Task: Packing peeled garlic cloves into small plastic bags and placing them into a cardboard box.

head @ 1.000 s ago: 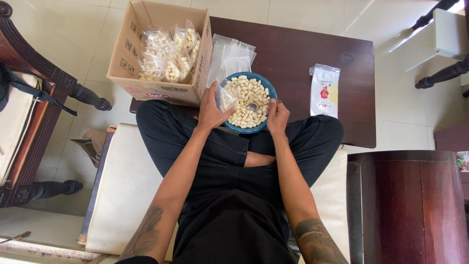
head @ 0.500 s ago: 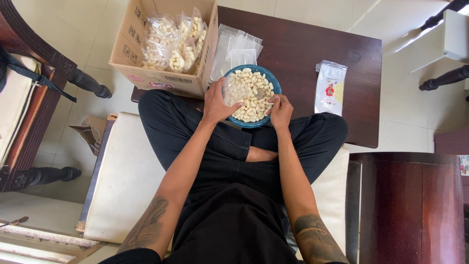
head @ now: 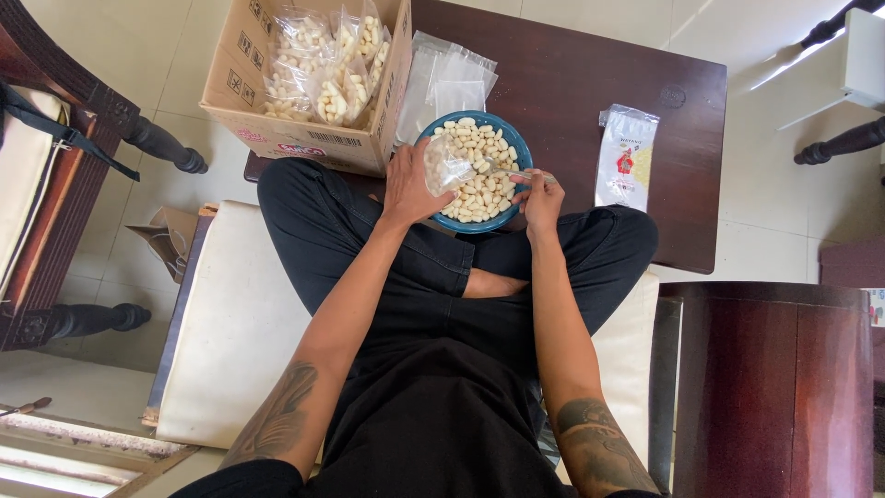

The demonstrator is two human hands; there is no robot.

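Head view looks straight down on a person sitting cross-legged in black clothes on a pale cushion (head: pixel 235 323). Ahead of the knees stands a dark wooden surface (head: pixel 590 92), low over the tiled floor. A dark wooden chair (head: pixel 46 175) stands at the left edge, and a dark round-topped stand (head: pixel 774 387) at the lower right.

On the surface's left end, partly overhanging it, sits an open cardboard box (head: pixel 304 138) filled with sealed clear bags of pale pieces. Just beside the box, to its right, lies a loose stack of empty clear bags (head: pixel 452 78). Well to the right lies a flat white packet (head: pixel 627 157) with a red print.

A blue bowl (head: pixel 510 217) rests at the near edge of the surface, just above the knees, and is heaped with pale, peeled-looking cloves (head: pixel 479 161).

Left hand (head: pixel 410 189) is closed around a small clear bag (head: pixel 447 166), holding it over the bowl's left side; some cloves already lie inside it. Right hand (head: pixel 541 198) sits at the bowl's right rim, fingers curled around a spoon (head: pixel 512 173) whose end reaches in over the cloves toward the bag.
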